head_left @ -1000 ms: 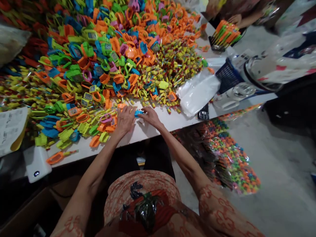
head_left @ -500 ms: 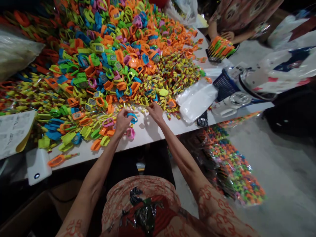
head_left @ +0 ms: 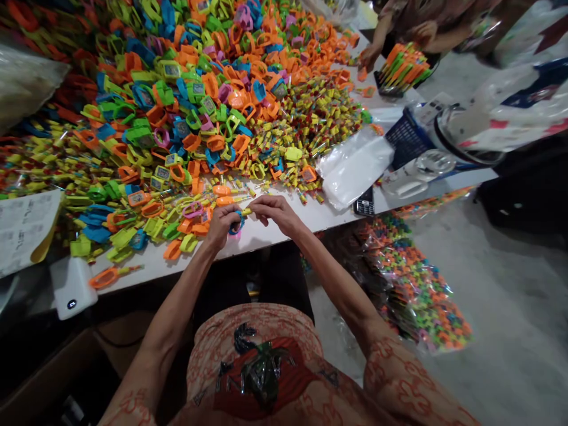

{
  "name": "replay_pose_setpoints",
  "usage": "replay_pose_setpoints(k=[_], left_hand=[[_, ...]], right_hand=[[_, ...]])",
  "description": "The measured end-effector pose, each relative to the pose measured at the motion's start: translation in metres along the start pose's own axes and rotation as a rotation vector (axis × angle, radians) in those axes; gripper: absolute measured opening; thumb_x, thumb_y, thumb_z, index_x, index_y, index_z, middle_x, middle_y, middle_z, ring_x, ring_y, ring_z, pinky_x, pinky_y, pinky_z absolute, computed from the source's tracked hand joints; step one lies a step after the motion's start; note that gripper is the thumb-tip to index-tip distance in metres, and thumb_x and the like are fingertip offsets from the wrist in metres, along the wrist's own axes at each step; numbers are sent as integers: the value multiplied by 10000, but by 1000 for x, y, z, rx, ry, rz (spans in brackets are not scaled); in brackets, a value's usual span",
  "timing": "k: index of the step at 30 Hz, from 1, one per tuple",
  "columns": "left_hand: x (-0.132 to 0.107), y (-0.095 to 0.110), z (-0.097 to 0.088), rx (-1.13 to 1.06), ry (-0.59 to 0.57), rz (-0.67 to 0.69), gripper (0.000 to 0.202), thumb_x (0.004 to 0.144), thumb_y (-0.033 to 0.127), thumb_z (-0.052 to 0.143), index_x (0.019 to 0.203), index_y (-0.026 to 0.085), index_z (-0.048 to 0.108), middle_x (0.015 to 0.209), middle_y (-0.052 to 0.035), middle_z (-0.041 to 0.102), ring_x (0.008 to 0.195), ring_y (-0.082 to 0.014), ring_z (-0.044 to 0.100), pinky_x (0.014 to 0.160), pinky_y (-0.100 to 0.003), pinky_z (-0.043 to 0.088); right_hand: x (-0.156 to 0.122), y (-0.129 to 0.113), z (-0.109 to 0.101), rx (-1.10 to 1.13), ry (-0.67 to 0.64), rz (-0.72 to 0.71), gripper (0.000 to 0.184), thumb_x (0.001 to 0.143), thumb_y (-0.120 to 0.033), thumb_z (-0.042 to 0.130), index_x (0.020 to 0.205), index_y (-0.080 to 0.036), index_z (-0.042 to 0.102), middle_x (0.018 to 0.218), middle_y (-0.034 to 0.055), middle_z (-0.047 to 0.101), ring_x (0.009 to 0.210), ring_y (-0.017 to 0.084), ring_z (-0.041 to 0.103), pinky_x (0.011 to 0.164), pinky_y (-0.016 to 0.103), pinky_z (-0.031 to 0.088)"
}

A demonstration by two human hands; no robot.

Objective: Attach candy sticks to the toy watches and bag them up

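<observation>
Low over the table's front edge, my left hand (head_left: 222, 227) grips a blue toy watch (head_left: 238, 223) by its band. My right hand (head_left: 277, 214) pinches a small yellow candy-like tube (head_left: 247, 211), whose end meets the blue watch. Most of a pink piece under the blue watch is hidden. Just left of my left hand lie loose orange, pink and lime toy watches (head_left: 189, 243). Behind both hands spreads a heap of small yellow tubes (head_left: 310, 127), beside a large pile of coloured toy watches (head_left: 208, 106).
To the right are clear plastic bags (head_left: 355, 168), a black keypad phone (head_left: 364, 203), a lidded jug (head_left: 410, 177) and a blue basket (head_left: 408, 139). A white power bank (head_left: 73, 287) sits at the left edge. Packed bags (head_left: 412, 278) lie on the floor. Another person's hand (head_left: 370, 56) reaches to the far pile.
My right hand has come back from the tube heap with a yellow tube and moved left to the blue watch. My left hand has shifted slightly nearer me. The other person's hand has reached out.
</observation>
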State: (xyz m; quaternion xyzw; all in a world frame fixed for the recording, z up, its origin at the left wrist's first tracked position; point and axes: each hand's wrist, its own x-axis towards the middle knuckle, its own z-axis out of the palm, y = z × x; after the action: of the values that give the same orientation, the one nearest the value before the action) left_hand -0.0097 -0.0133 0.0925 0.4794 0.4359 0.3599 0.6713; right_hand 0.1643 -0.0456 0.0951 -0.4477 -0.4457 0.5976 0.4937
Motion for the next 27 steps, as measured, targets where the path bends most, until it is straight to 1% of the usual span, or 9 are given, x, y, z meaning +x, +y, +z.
replay_pose_setpoints(k=[3, 7, 10, 13, 16, 19, 22, 27], left_hand=[[-2, 3, -3, 66, -54, 1, 123, 527, 278, 634, 518, 165, 587, 425, 26, 460, 405, -65, 357, 419, -207, 252], [-4, 6, -4, 108, -78, -6, 145, 519, 295, 640, 512, 159, 593, 449, 19, 468, 416, -64, 355, 425, -222, 235], [-4, 6, -3, 141, -104, -6, 155, 529, 304, 646, 543, 151, 632, 454, 17, 475, 422, -70, 363, 429, -227, 236], [-3, 6, -4, 151, -129, -23, 143, 517, 293, 633, 537, 152, 636, 445, 18, 472, 416, -70, 353, 424, -228, 226], [-1, 4, -6, 146, -166, -89, 137, 477, 280, 606, 518, 153, 634, 428, 16, 462, 397, -67, 325, 408, -230, 199], [2, 4, -10, 150, -221, -166, 177, 459, 288, 588, 541, 147, 655, 415, 13, 451, 386, -74, 315, 403, -237, 186], [3, 4, -13, 157, -264, -186, 215, 494, 346, 605, 565, 148, 650, 436, 10, 445, 410, -82, 334, 422, -239, 202], [0, 3, -19, 262, -330, -152, 290, 621, 444, 665, 633, 158, 623, 506, 26, 430, 489, -84, 342, 486, -233, 223]], right_hand=[[-4, -5, -1, 3, -21, 0, 273, 746, -418, 787, 816, -157, 750, 638, -26, 619, 529, 80, 512, 510, 225, 412], [-8, -10, 0, -1, -56, -28, 264, 725, -387, 820, 847, -158, 774, 646, -26, 641, 572, 99, 572, 591, 248, 471], [-8, -11, -2, -26, -73, -27, 243, 731, -368, 819, 839, -153, 781, 634, -26, 644, 570, 98, 575, 599, 249, 466], [-7, -11, -4, -51, -95, -21, 207, 752, -340, 797, 828, -148, 784, 623, -24, 645, 560, 95, 572, 587, 242, 451], [-6, -9, -8, -66, -134, -13, 183, 754, -321, 795, 819, -150, 787, 590, -27, 639, 545, 95, 564, 575, 237, 441], [-4, -7, -10, -105, -165, -28, 188, 768, -330, 788, 832, -154, 798, 557, -29, 630, 534, 96, 557, 562, 232, 433], [-3, -4, -12, -155, -173, -59, 216, 785, -361, 782, 855, -158, 811, 585, -22, 642, 535, 96, 570, 553, 229, 442], [-5, 2, -12, -197, -160, -54, 265, 772, -419, 809, 844, -164, 813, 722, -4, 660, 548, 87, 602, 552, 228, 486]])
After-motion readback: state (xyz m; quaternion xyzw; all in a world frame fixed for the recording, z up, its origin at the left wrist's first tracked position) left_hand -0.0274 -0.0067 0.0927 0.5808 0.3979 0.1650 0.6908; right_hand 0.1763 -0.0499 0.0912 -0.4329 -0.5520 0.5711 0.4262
